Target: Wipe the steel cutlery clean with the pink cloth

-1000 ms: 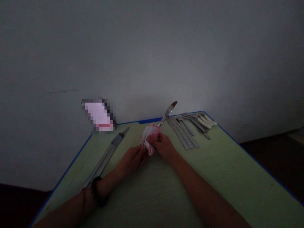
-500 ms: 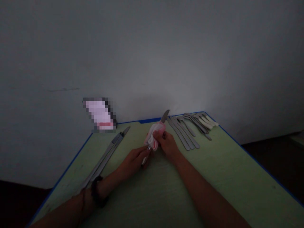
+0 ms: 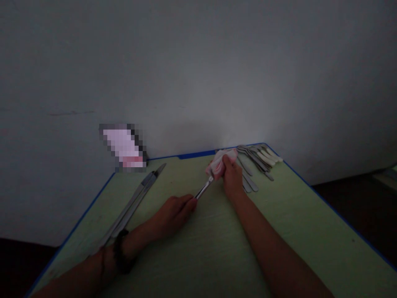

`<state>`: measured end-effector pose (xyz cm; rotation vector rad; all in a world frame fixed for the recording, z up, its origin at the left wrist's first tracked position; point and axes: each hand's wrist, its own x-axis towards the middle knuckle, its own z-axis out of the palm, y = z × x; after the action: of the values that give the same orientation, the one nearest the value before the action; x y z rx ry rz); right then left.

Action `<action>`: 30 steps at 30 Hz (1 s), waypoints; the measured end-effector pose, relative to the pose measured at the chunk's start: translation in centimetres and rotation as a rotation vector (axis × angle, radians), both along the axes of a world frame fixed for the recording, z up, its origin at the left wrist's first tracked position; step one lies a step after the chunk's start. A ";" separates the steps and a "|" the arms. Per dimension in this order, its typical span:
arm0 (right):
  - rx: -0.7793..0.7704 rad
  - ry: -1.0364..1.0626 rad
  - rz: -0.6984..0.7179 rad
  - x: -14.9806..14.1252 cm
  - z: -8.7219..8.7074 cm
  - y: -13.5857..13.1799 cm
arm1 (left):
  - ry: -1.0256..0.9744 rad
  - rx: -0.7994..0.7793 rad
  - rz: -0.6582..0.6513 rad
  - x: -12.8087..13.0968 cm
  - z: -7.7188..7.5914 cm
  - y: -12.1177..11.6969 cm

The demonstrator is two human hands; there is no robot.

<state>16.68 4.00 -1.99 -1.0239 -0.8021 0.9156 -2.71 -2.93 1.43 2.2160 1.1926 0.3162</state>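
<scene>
The scene is dim. My left hand (image 3: pixel 175 208) pinches the handle end of a metal table knife (image 3: pixel 204 190) that slants up to the right above the green table (image 3: pixel 192 256). A pink and white cloth (image 3: pixel 221 162) is wrapped around the knife's blade and hides it. My right hand (image 3: pixel 233 177) grips that cloth. A dark band sits on my left wrist.
A row of knives (image 3: pixel 249 182) and several spoons and forks (image 3: pixel 263 157) lie at the table's far right corner. Two long knives (image 3: pixel 133 205) lie along the left edge. A blurred pink object (image 3: pixel 124 147) leans on the grey wall behind. The table has a blue rim.
My right hand slid the cloth up the knife from the handle end to the blade tip, covering it. The left hand stayed low on the handle; more handle shows now.
</scene>
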 end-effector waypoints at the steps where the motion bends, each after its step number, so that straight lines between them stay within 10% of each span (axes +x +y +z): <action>1: -0.005 -0.007 -0.024 0.2 0.2 0.0 | -0.006 -0.003 -0.010 -0.1 0.0 0.0; 11: -0.023 -0.022 -0.258 4.3 1.4 0.5 | -0.259 0.011 0.138 -0.9 -0.5 0.5; 19: 0.016 -0.394 0.308 -2.4 0.8 -2.4 | -0.482 0.054 0.441 -0.8 -0.4 1.7; 25: 0.168 -0.818 0.116 -2.8 0.5 -3.7 | -0.447 0.010 0.409 -1.0 -0.7 2.1; 30: 0.153 -0.821 0.261 -2.7 0.4 -3.5 | -0.478 0.069 0.437 -1.2 -1.0 2.2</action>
<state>13.98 0.46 -1.55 -1.1810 -1.6954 0.6153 -3.88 -0.69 0.42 1.7645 1.3837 1.0119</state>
